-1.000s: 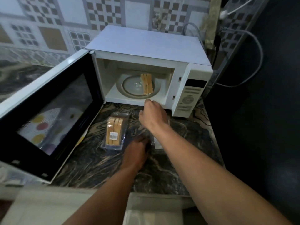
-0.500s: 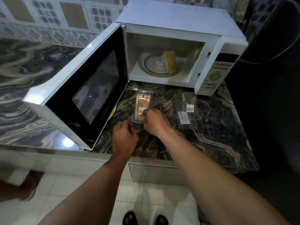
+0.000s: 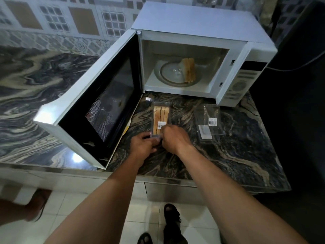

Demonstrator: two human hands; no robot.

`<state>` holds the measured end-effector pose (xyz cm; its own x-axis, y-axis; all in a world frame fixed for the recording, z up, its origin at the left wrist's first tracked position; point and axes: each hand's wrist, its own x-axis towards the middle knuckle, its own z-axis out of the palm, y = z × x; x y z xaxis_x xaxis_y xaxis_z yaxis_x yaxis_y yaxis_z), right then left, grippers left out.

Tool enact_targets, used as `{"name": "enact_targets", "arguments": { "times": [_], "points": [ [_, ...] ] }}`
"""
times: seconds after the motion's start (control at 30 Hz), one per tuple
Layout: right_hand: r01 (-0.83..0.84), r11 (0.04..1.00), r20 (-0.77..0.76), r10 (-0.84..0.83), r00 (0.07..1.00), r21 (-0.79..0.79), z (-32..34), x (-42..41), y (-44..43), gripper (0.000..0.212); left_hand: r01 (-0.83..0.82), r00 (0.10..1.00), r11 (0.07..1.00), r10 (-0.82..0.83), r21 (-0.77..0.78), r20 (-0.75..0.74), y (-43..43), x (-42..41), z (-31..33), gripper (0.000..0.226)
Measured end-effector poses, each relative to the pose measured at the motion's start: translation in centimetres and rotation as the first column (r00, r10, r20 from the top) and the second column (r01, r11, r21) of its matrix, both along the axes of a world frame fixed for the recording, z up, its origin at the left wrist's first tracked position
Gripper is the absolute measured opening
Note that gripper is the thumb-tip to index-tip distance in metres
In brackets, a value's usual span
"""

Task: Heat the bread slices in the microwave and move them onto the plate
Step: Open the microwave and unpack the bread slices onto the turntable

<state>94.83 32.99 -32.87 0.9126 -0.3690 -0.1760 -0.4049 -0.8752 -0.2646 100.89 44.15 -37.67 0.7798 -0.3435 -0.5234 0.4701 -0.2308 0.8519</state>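
I see a clear pack [image 3: 209, 124] flat on the marble counter [image 3: 237, 155], barcode label up, looks empty. Patterned tile wall [image 3: 70, 23] behind. White floor [image 3: 66, 208] below, black sandals [image 3: 171, 215], blurred foot [image 3: 38, 203] far left.

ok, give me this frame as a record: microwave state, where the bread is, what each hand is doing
appliance: microwave on the counter, door swung wide open to the left
inside: bread slices standing on edge on the glass turntable
in front: bread packet, clear, slices inside, lying on the counter
left: left hand grips the packet's near end
right: right hand pinches the same end
aside: empty packet, clear, flat on the counter to the right, untouched
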Motion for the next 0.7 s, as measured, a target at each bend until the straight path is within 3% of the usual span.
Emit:
{"name": "enact_targets", "arguments": {
  "times": [0.17,0.5,0.7],
  "points": [
    [-0.014,1.0,-0.047,0.014,0.999,-0.01,0.7,0.2,-0.7,0.029,-0.057,0.983,0.983,0.026,-0.172,-0.181,-0.5,0.1,0.1,0.036],
    [-0.04,0.999,-0.027,0.04,0.999,0.01,0.7,-0.3,-0.9,0.028,-0.099,0.984,0.994,0.089,-0.055,-0.155,-1.5,0.0,0.5,0.036],
    [-0.03,0.999,0.127,0.032,0.991,-0.019,1.5,-0.5,-1.1,0.021,-0.109,0.987,0.994,0.107,-0.011,-0.12,-1.9,-0.2,0.7,0.034]
  ]
}}
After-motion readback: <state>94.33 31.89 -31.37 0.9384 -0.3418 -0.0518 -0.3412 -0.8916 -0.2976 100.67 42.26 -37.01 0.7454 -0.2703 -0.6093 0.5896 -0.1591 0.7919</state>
